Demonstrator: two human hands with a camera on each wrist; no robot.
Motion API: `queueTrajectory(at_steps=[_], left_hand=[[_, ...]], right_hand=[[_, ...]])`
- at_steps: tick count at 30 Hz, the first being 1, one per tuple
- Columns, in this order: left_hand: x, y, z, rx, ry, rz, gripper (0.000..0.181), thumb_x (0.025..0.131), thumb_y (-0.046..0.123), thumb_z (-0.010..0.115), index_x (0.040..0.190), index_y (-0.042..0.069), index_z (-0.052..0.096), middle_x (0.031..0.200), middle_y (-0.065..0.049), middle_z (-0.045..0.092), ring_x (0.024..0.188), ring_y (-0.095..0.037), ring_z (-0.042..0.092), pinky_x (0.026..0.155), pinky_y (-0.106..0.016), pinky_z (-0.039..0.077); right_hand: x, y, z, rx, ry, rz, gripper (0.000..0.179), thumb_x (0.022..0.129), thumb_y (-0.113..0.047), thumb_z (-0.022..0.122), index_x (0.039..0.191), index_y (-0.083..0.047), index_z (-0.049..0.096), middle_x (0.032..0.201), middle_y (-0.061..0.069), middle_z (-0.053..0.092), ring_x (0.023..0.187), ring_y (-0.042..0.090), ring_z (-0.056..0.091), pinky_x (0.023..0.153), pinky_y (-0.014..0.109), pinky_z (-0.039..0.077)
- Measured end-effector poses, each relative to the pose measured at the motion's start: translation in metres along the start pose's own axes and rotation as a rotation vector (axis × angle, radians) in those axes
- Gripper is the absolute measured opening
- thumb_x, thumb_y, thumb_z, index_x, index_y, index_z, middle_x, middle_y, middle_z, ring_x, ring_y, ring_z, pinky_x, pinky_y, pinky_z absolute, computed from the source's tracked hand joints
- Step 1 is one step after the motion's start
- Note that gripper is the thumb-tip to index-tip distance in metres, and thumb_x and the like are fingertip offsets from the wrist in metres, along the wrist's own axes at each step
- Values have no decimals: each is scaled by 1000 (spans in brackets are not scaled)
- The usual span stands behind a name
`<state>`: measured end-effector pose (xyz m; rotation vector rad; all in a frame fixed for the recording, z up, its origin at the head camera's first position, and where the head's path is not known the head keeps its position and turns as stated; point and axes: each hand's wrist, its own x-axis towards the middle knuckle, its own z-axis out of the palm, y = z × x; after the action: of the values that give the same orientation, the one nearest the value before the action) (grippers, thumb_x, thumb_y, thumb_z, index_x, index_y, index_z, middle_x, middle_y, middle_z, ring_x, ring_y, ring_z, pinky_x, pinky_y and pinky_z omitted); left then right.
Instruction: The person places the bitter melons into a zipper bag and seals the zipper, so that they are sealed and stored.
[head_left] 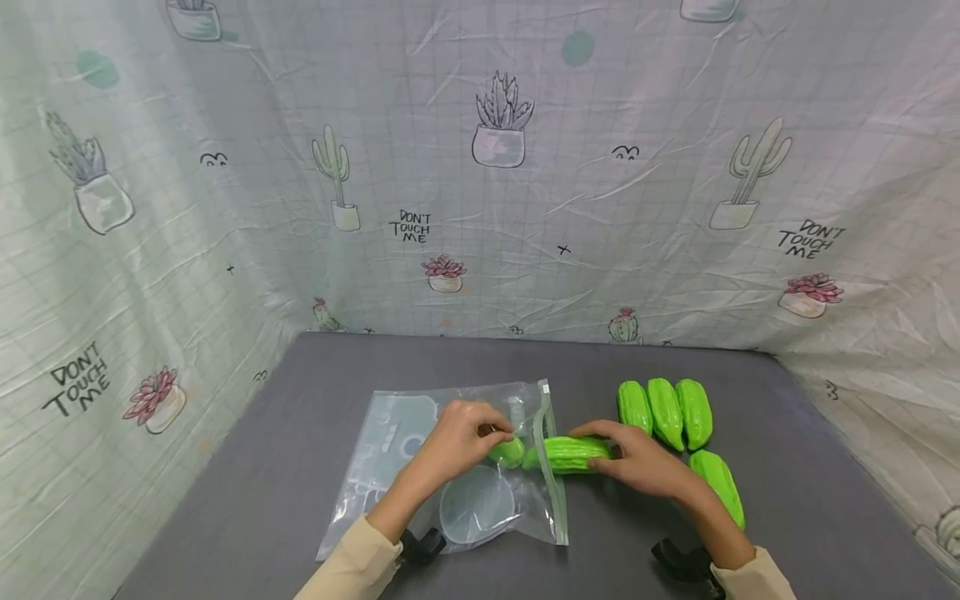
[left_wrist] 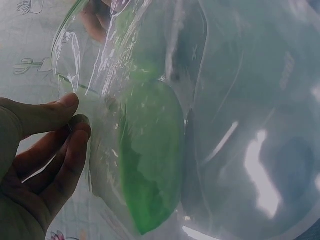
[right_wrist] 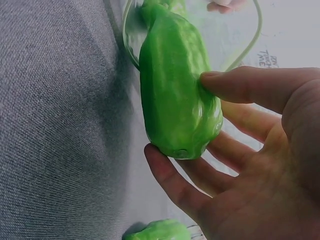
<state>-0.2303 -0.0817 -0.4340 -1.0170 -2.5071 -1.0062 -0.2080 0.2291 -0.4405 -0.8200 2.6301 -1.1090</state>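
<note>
Left wrist, cropped bag [left_wrist: 260, 85], hazy gourd [left_wrist: 152, 160]

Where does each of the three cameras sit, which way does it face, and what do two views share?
Head: on the person's head, facing forward and down over the grey table; the left hand and right hand show.
Left wrist: on that wrist, facing the clear bag and the bagged green vegetable; the left hand pinches the bag.
Right wrist: on that wrist, facing the held green vegetable; the right hand grips it.
Shared: head and right wrist both show the held green vegetable partly inside the bag.
</note>
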Motion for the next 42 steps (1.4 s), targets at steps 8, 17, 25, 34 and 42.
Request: queueTrajectory(at_steps=[8, 17, 25, 34, 42], left_hand=[[-4, 1, -1, -5, 2, -1, 4, 86, 12, 83, 90, 12, 83, 84, 1, 79, 70, -6, 70, 65, -13, 53], [-6, 1, -1, -14, 3, -6, 4, 86, 10, 83, 90, 11, 83, 84, 0, 79, 69, -5, 69, 63, -14, 53], [-7, 0, 2, -17, 0, -5, 4, 86, 10, 83, 90, 10, 83, 84, 0, 79, 69, -4, 69, 64, -13, 53], [-3, -1, 1, -27, 3, 0, 3, 87, 10, 82, 90, 9, 83, 84, 0, 79, 69, -4, 68, 64, -13, 53], [-2, 0, -1, -15, 0, -9, 4, 87, 10, 82, 91, 9, 83, 85, -1, 79, 70, -4, 68, 65, -14, 54]], right_hand=[[-2, 2, 0, 39, 12, 11, 39, 100, -20, 68, 137, -13, 64, 137, 11, 66, 126, 37, 61, 88, 35, 57], [0, 1, 3, 73, -2, -7, 37, 102, -23, 66, 138, -14, 63, 139, 11, 65, 125, 34, 62, 86, 33, 57], [-1, -1, 6, 76, -7, 6, 37, 103, -26, 65, 138, -17, 63, 138, 10, 66, 125, 33, 63, 87, 34, 57], [1, -1, 4, 70, -12, 15, 38, 102, -26, 67, 138, -17, 62, 139, 10, 65, 125, 35, 62, 85, 34, 57], [2, 1, 5, 91, -18, 2, 39, 97, -12, 70, 135, -13, 64, 137, 12, 66, 122, 35, 63, 84, 32, 58]])
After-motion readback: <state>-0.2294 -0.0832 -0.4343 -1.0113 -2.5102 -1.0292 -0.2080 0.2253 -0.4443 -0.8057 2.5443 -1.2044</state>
